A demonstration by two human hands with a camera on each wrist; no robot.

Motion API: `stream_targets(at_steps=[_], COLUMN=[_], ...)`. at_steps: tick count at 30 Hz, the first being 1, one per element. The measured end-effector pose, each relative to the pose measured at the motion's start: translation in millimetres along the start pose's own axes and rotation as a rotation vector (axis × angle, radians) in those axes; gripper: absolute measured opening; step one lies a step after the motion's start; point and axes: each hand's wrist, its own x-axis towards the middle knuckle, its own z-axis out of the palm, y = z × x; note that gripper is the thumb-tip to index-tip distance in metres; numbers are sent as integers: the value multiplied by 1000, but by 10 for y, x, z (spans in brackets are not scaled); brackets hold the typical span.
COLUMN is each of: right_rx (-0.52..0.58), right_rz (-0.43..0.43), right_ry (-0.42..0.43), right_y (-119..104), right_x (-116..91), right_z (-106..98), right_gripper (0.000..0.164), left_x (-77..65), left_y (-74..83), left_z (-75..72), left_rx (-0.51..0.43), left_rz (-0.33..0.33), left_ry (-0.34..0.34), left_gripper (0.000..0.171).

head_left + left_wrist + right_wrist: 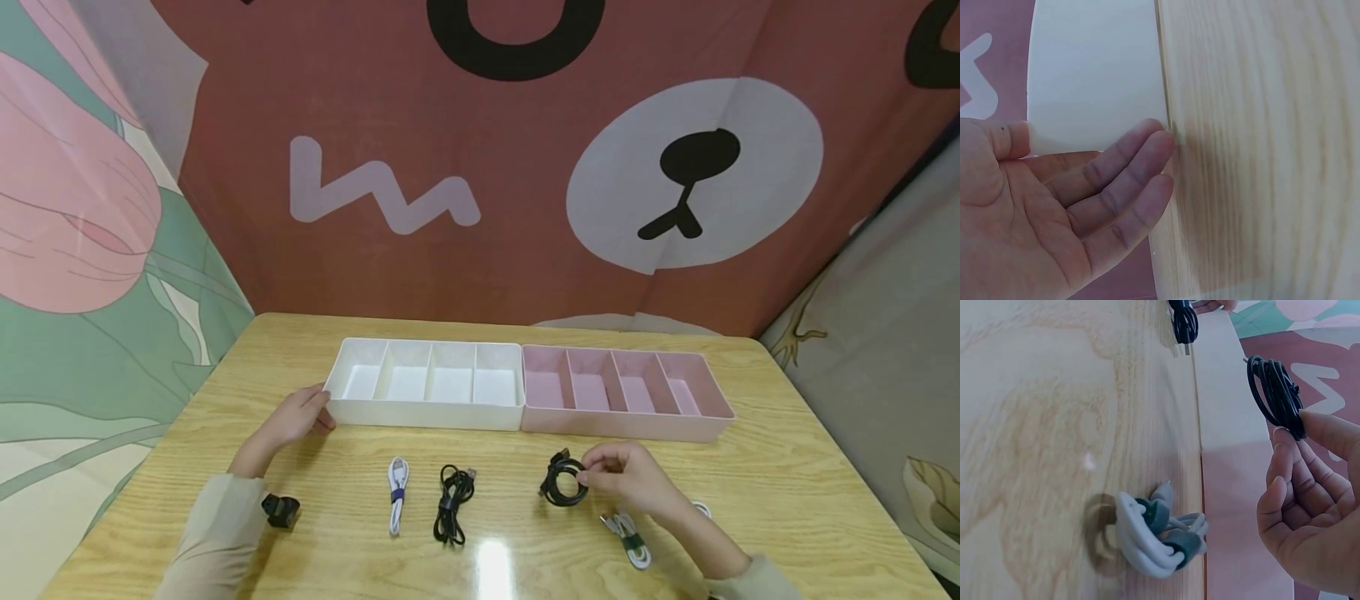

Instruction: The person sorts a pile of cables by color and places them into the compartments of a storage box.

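My right hand (630, 477) pinches a coiled black cable (562, 483) between thumb and fingertips. The right wrist view shows this black coil (1275, 394) held clear of the table. A white cable with a green tie (628, 540) lies close below that hand, and part of another white cable (702, 507) shows behind the wrist. My left hand (298, 414) rests against the left end of the white divided box (423, 414). In the left wrist view its fingers are loosely extended beside the white box wall (1097, 75).
A pink divided box (622, 423) stands end to end with the white one. In front lie a white cable with a blue tie (397, 496), a bundled black cable (452, 504) and a small black plug-like object (281, 511) by the left sleeve. Patterned cloth hangs behind the wooden table (360, 567).
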Motion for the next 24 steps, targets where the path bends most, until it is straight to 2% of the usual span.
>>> stream_targets(at_steps=[14,24], right_rx=[25,31], right_rz=[-11,-12], right_ry=[7,17], right_y=[9,8], right_x=[4,1], right_z=[-46,-61], right_gripper=[20,20], left_x=[3,16], left_y=[-4,-34], left_z=[-13,-31], left_rx=[-39,-188], left_rz=[-37,-16], left_ry=[-22,-93], left_gripper=[49,51])
